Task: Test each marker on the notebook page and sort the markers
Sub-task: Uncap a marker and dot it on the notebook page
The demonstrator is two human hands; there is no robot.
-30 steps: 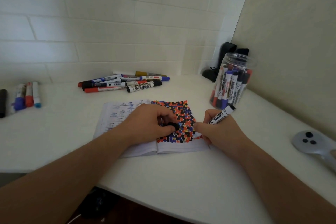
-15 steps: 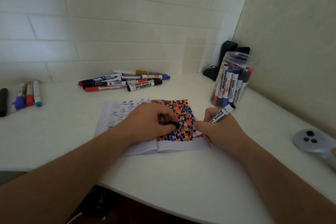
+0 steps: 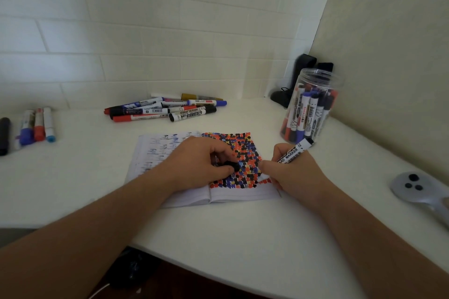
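Note:
An open notebook [image 3: 233, 195] lies mid-table, its right page covered in red, blue and black dots. My right hand [image 3: 295, 172] grips a white whiteboard marker [image 3: 295, 152] like a pen, with the tip down at the page's lower right edge. My left hand [image 3: 196, 165] rests on the notebook and pinches a black marker cap [image 3: 230, 165]. A clear jar [image 3: 309, 109] at the right holds several markers. A pile of markers [image 3: 165, 109] lies at the back centre. Several more markers [image 3: 31, 127] lie at the far left.
A black object [image 3: 298, 80] stands in the back corner behind the jar. A grey controller with black buttons [image 3: 413, 188] lies at the right edge. The table's front edge curves below my forearms. White brick wall behind, beige wall on the right.
Almost nothing differs. My right hand with the marker has shifted slightly on the page; my left hand keeps the cap in the same place.

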